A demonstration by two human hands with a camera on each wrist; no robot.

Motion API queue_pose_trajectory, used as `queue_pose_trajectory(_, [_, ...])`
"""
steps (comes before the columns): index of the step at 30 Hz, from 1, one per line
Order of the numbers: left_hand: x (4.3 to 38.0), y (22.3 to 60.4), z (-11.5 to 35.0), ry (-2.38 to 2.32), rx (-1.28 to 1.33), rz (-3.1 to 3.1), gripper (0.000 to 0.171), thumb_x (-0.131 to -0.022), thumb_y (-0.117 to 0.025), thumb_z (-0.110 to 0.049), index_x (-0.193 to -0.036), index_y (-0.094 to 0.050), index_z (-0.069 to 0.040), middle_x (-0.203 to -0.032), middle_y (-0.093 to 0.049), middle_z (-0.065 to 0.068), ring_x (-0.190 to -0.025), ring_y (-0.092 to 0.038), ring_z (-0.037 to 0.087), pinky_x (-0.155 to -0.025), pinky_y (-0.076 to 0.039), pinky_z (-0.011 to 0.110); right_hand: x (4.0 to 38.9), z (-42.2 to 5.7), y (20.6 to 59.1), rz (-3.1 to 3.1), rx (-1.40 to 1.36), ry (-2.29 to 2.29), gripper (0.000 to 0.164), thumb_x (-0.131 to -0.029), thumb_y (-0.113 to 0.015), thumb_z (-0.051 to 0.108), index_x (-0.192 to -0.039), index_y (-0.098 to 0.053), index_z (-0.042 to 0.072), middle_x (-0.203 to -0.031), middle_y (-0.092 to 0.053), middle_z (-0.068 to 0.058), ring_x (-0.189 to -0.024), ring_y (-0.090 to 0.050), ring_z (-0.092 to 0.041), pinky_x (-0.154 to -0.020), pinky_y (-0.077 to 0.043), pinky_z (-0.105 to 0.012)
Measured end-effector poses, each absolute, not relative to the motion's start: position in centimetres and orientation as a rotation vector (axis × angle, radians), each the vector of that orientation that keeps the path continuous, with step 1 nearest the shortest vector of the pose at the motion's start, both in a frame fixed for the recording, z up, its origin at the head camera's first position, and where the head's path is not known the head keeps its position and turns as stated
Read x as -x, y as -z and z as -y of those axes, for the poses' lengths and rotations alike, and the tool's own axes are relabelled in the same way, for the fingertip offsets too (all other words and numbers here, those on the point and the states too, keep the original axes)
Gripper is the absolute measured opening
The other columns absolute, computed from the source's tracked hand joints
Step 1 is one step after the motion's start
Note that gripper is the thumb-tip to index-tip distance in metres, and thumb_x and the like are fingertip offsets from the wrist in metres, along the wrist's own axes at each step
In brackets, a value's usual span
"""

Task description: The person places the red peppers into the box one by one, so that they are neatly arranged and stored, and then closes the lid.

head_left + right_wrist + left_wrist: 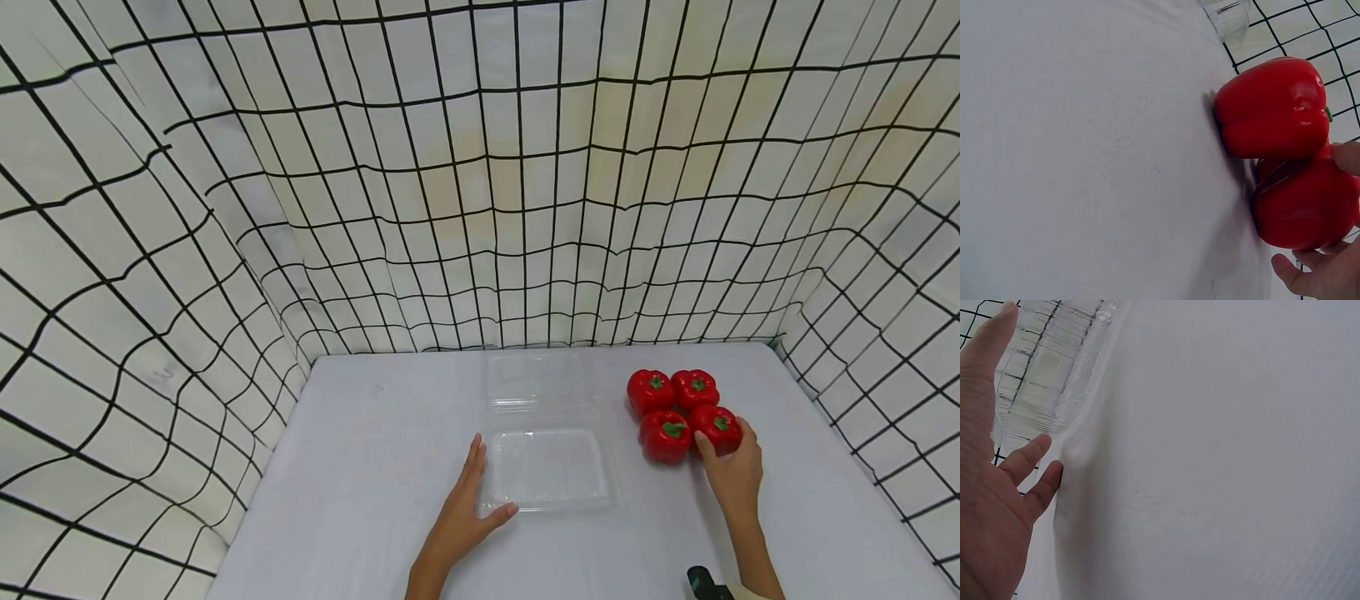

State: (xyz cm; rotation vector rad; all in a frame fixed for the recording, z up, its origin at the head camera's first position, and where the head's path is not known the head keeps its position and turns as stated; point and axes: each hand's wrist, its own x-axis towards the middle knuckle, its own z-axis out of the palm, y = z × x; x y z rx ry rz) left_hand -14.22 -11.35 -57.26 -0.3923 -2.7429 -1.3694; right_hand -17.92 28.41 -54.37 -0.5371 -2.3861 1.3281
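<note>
My right hand [737,477] grips the front right red bell pepper [716,423], thumb on its left side and fingers around its right. In the right wrist view this held pepper [1304,206] lies against a neighbouring bell pepper [1275,109]. Three more red bell peppers with green stems, one of them at the front left [665,440], stand grouped with it on the table. Fingers spread, my left hand [463,515] is beside the left edge of an open clear plastic clamshell container [551,467]. Whether it touches the container is hard to tell.
A white cloth covers the table [360,483]. The container's transparent lid [536,379] lies folded back behind its base. Black netting [517,208] over pale walls encloses the back and both sides. A dark object [705,582] shows near my right wrist.
</note>
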Motion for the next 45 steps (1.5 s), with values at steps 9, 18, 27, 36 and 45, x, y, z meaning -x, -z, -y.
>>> queue_pose_trajectory(9, [14.4,57.4,11.7,1.439,0.407,2.732,0.104,-0.08,-0.076,-0.049,-0.157,-0.016,-0.013,-0.166,-0.008,0.0,-0.14,-0.043,0.031,-0.112,-0.038,0.054,17.5,-28.8,55.0,2.325,0.656,-1.535,0.085,-0.096,-0.06,0.036,-0.155,-0.009,0.003,-0.158,-0.021,-0.028,-0.142,-0.029,-0.048,-0.109,-0.035,-0.063])
queue_pose_trajectory(18, [14.5,57.4,11.8,1.437,0.406,2.725,0.104,-0.08,-0.076,-0.05,-0.157,-0.017,-0.013,-0.166,-0.009,0.002,-0.142,-0.04,0.03,-0.113,-0.036,0.056,17.3,-29.4,55.1,2.31,0.72,-1.575,0.089,-0.094,-0.061,0.043,-0.155,-0.009,0.005,-0.155,-0.024,-0.03,-0.137,-0.036,-0.049,-0.107,-0.037,-0.059])
queue_pose_trajectory(27, [14.6,57.6,11.7,1.413,0.421,2.724,0.104,-0.08,-0.075,-0.05,-0.157,-0.017,-0.012,-0.166,-0.009,0.004,-0.143,-0.037,0.032,-0.113,-0.035,0.056,17.3,-29.2,55.0,2.253,0.788,-1.608,0.092,-0.093,-0.061,0.044,-0.154,-0.009,0.0,-0.157,-0.022,-0.03,-0.141,-0.032,-0.048,-0.109,-0.036,-0.06])
queue_pose_trajectory(36, [14.5,57.7,11.8,1.39,0.415,2.723,0.105,-0.08,-0.076,-0.051,-0.157,-0.018,-0.012,-0.166,-0.011,0.006,-0.145,-0.034,0.033,-0.113,-0.035,0.057,16.9,-29.1,54.8,2.141,0.893,-1.611,0.089,-0.093,-0.061,0.046,-0.153,-0.009,0.005,-0.158,-0.022,-0.024,-0.144,-0.029,-0.043,-0.109,-0.038,-0.058])
queue_pose_trajectory(45, [14.5,57.5,11.8,1.374,0.422,2.719,0.105,-0.079,-0.076,-0.051,-0.157,-0.019,-0.011,-0.165,-0.012,0.009,-0.145,-0.034,0.032,-0.113,-0.035,0.056,16.9,-28.8,53.3,1.955,0.743,-1.664,0.079,-0.09,-0.07,0.028,-0.146,-0.015,0.021,-0.161,-0.022,-0.006,-0.15,-0.021,-0.025,-0.112,-0.035,-0.05])
